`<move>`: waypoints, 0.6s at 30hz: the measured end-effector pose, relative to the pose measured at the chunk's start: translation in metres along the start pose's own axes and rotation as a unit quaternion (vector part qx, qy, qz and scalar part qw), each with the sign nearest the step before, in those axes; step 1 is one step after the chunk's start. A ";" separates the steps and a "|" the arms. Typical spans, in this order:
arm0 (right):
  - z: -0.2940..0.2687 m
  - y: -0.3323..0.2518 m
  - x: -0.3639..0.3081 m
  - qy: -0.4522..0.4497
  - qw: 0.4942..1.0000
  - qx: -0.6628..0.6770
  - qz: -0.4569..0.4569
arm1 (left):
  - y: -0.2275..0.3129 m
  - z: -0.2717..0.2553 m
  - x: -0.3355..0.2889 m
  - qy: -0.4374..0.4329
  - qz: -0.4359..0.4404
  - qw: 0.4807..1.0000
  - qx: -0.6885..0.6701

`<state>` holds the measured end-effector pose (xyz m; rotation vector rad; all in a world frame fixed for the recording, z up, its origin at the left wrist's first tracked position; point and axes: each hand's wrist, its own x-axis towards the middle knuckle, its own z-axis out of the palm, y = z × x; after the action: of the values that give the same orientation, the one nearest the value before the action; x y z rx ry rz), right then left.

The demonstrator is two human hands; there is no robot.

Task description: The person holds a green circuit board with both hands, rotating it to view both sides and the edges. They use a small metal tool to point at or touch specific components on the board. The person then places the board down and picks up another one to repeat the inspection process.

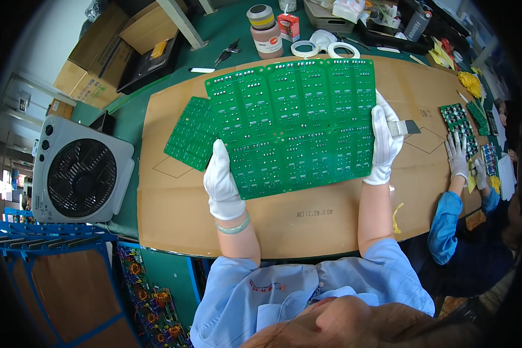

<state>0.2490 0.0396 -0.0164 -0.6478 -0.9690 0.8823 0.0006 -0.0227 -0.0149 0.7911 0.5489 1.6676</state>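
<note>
A large green circuit board panel [296, 127] is held up in front of me over the cardboard, with rows of solder points facing up. My left hand [220, 180], in a white glove, grips its lower left edge. My right hand [384, 139], also gloved, is closed on its right edge. Sticking out sideways from the right hand is a flat silvery piece with a dark end [410, 127]; I cannot make out its kind. A smaller green circuit board [192, 133] lies tilted on the cardboard sheet [284, 226], partly hidden by the panel.
A grey box fan [84, 168] stands at the left. Along the back are a bottle [267, 42], a red carton [289, 26], tape rolls [344, 50] and pliers [227, 52]. At the right, a co-worker's gloved hands [457, 153] are over small circuit boards [455, 119].
</note>
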 end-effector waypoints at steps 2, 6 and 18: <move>0.000 -0.003 0.000 0.003 1.000 0.003 0.000 | -0.002 0.001 0.003 -0.008 -0.007 1.000 -0.023; -0.001 -0.004 0.000 0.016 1.000 0.003 0.007 | -0.004 -0.004 0.006 -0.030 -0.020 0.997 -0.063; -0.004 0.000 -0.001 0.002 1.000 -0.002 0.003 | -0.004 -0.007 -0.001 -0.020 0.040 0.997 0.057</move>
<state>0.2521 0.0385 -0.0183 -0.6563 -0.9663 0.8849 -0.0022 -0.0228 -0.0225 0.9390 0.5959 1.7022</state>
